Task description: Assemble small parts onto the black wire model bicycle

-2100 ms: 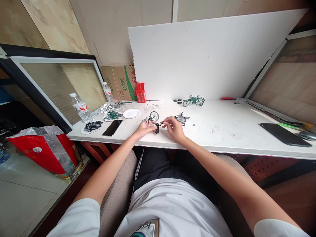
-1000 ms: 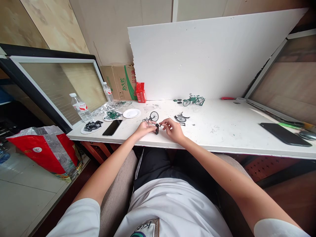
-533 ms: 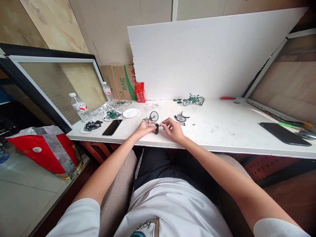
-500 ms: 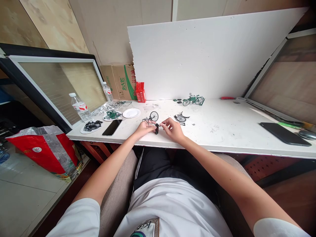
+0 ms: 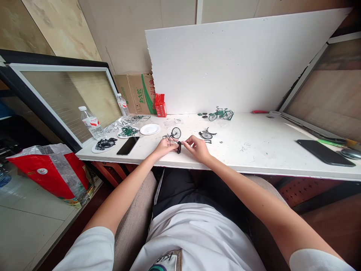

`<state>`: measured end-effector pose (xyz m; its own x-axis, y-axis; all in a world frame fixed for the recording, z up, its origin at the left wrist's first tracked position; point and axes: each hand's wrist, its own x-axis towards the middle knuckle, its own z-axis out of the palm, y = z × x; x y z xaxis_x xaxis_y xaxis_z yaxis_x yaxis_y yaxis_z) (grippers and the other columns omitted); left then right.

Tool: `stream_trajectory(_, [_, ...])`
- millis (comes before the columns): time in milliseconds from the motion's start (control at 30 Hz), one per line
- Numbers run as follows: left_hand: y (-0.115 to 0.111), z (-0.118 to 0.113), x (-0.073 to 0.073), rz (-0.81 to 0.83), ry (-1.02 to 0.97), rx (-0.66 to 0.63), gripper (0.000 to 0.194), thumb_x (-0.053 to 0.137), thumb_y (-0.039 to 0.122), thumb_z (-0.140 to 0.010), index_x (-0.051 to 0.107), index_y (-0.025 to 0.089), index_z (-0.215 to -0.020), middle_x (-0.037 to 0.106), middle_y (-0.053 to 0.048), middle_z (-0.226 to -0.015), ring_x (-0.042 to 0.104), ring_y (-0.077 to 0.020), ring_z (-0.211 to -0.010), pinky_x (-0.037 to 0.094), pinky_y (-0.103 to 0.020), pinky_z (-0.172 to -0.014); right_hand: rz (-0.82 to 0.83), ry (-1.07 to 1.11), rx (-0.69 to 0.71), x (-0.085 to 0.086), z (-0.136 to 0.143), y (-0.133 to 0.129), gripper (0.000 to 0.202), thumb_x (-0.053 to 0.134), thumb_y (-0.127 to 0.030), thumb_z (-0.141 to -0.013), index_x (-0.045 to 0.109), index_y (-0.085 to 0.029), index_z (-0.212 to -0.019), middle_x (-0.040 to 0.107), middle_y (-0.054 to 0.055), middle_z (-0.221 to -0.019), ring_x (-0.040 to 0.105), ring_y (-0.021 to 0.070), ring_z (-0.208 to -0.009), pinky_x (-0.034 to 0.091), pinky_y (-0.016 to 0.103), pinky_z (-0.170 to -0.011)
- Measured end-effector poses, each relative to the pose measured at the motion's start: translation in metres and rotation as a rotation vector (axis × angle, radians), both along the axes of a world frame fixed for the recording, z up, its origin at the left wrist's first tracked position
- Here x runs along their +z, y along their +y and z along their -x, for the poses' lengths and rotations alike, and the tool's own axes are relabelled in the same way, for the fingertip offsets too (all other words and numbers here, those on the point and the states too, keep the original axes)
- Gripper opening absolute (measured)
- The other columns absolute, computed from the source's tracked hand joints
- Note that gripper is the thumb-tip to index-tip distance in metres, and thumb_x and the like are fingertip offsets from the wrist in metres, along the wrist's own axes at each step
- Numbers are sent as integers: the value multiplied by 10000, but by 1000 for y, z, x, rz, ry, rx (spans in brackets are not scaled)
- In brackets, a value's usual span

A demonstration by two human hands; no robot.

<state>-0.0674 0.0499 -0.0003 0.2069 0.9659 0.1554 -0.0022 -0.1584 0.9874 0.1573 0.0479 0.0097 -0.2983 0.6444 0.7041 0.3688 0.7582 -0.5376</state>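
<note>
My left hand (image 5: 164, 147) is closed around the frame of a small black model bicycle (image 5: 176, 133), whose one spoked wheel points up and away from me. Close against the bicycle's dark lower end, my right hand (image 5: 196, 147) pinches with thumb and forefinger; what lies between those fingertips is too small to make out. Just beyond the right hand lie a loose spoked wheel (image 5: 206, 134) with black parts around it and a short black piece (image 5: 208, 142). A green model bicycle (image 5: 220, 114) stands at the back of the table.
To the left are a white plate (image 5: 150, 129), green parts (image 5: 129, 131), black parts (image 5: 105, 143), a phone (image 5: 128, 145) and a water bottle (image 5: 93, 123). A red box (image 5: 160, 105) stands by the white board (image 5: 225, 64). A black tablet-like slab (image 5: 325, 153) lies at right.
My right hand's fingertips have shifted slightly left, closer to the bicycle's lower end. The left hand and the bicycle stay in place.
</note>
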Motion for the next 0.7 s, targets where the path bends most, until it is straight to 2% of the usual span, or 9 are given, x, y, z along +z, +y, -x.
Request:
stream_trajectory(433, [-3,-2,3,9,-16,-18,460,853,291,-795,662,87,-1160,774,-101,-855,756,-198,-794,617,-356,-825,21,-76,-18,0,0,0,432,550,-622,-1005,663,-218,-900,788,68,-881,702,194,-714,505,303,-648])
stream_trajectory(700, [-5,-3,5,-5,9,-2,461,859,327,-805,668,93,-1153,771,-102,-880,752,-196,-802,622,-348,-808,-25,-238,-32,-1,2,-1,329,534,-501,-1048,651,-224,-916,778,42,-860,662,175,-660,438,282,-651])
